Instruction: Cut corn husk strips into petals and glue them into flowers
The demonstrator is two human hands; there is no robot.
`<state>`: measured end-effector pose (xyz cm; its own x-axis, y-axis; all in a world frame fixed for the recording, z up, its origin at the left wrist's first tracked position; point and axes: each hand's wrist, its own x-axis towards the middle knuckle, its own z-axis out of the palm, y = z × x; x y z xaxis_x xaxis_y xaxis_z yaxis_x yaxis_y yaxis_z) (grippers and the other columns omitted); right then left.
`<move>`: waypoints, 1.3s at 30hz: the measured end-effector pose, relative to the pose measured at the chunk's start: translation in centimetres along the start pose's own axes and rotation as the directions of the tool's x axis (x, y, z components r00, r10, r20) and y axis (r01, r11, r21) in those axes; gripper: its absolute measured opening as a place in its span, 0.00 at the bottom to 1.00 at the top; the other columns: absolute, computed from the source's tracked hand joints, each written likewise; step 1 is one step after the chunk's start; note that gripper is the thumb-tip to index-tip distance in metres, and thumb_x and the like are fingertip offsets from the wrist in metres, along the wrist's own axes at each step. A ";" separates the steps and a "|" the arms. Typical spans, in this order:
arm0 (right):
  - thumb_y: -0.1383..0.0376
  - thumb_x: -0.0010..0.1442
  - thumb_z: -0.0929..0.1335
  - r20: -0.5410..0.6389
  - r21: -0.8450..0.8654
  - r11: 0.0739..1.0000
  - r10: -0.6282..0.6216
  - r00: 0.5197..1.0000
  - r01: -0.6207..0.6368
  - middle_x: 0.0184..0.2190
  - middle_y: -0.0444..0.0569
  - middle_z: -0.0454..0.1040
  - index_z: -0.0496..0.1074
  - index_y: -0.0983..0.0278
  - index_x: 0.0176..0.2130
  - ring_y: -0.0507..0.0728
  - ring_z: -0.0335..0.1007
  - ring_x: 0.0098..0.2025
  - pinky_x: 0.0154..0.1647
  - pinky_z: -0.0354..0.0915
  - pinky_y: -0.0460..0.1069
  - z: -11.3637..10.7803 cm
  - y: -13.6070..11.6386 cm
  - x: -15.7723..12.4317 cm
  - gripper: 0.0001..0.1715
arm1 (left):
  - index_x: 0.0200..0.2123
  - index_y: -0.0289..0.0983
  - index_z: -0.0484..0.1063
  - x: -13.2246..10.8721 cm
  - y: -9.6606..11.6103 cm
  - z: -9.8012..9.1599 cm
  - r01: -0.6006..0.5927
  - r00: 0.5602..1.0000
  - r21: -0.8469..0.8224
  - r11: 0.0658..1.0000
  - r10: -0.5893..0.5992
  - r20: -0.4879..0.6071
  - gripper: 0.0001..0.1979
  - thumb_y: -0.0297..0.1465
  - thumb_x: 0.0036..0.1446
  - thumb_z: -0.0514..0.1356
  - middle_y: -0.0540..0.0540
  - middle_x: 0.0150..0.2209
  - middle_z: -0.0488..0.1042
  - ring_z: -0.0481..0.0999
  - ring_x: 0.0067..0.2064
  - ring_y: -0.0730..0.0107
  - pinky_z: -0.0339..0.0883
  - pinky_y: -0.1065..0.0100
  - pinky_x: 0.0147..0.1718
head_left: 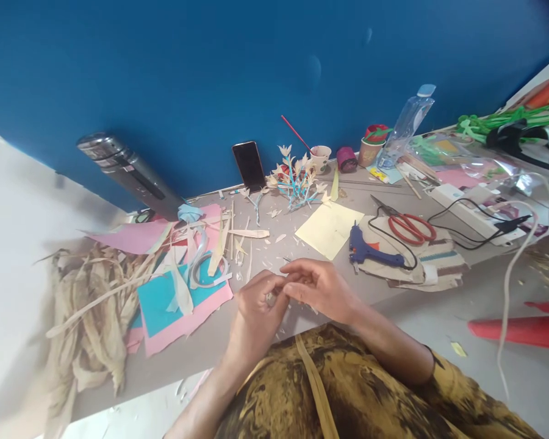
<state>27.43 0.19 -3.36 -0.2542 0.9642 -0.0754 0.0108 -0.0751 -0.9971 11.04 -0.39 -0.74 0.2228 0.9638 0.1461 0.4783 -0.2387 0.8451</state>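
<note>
Mustard-and-black patterned clothing [348, 390] fills the lower centre; above it, left hand [256, 314] and right hand [322, 289] meet, fingertips pinching a tiny pale dried-leaf sliver [274, 297]. It looks featherlight and brittle, best gripped gently near its ends.

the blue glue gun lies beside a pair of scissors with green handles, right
Not quite: the scissors have red handles, not green. The head view shows them lying beside the blue glue gun, as you say.
</note>
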 end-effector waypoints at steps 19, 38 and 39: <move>0.59 0.48 0.77 0.066 0.327 0.935 0.120 0.991 -0.135 0.24 0.46 0.77 0.78 0.67 0.30 0.47 0.65 0.19 0.20 0.63 0.44 -1.5 0.5 0.3 0.14 | 0.27 0.38 0.74 -0.4 -0.3 -0.8 -0.053 0.996 0.079 0.995 0.058 -0.070 0.08 0.28 0.60 0.61 0.50 0.27 0.75 0.74 0.31 0.70 0.65 0.69 0.32; 0.55 0.55 0.75 0.066 0.187 0.978 0.083 0.994 -0.094 0.29 0.50 0.80 0.78 0.67 0.37 0.49 0.69 0.24 0.24 0.66 0.45 -2.7 0.4 -0.5 0.17 | 0.28 0.38 0.79 -0.1 -1.0 0.0 -0.029 1.000 -0.066 0.997 0.028 -0.005 0.08 0.30 0.58 0.63 0.49 0.27 0.78 0.75 0.30 0.70 0.67 0.69 0.31; 0.55 0.55 0.75 0.051 0.155 0.984 0.079 0.996 -0.086 0.28 0.50 0.79 0.78 0.67 0.35 0.49 0.68 0.23 0.24 0.65 0.45 -2.8 0.3 -0.6 0.16 | 0.27 0.38 0.79 -0.1 -1.1 -0.1 -0.012 1.000 -0.076 0.997 0.013 0.005 0.08 0.31 0.58 0.63 0.48 0.28 0.78 0.75 0.30 0.69 0.67 0.69 0.31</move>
<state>30.24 0.33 -3.68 -0.3019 0.9410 -0.1531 -0.1180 -0.1962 -0.9734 10.44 -0.25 -1.63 0.2335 0.9601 0.1540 0.4097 -0.2408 0.8799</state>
